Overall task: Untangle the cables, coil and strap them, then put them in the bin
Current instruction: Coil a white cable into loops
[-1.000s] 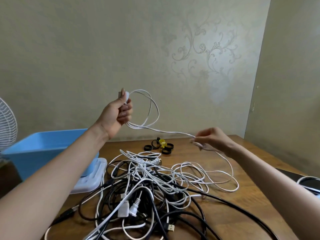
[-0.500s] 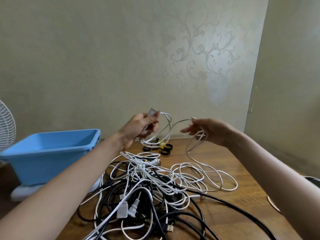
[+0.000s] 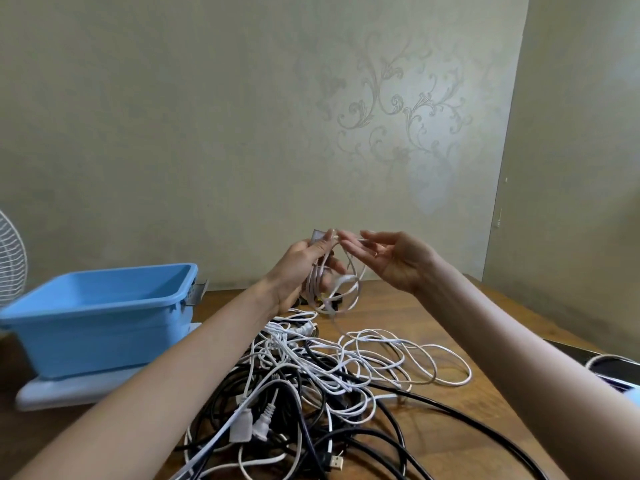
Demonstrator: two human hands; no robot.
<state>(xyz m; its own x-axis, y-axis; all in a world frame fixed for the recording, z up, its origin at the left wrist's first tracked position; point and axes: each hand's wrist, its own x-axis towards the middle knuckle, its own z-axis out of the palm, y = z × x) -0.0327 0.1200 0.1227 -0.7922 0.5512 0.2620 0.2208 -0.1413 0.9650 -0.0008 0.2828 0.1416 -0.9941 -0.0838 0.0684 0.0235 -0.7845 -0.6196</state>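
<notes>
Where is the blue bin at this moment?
Head view, left side: the blue bin sits on a flat white base, left of the cable tangle on the table.

Lighting is soft and even, shadows faint. The hands show motion blur; wide-angle distortion bends the edges.

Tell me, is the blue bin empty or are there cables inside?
Empty as far as shows: the blue bin has bare inner walls, though its floor is hidden. The cables lie tangled on the table.
</notes>
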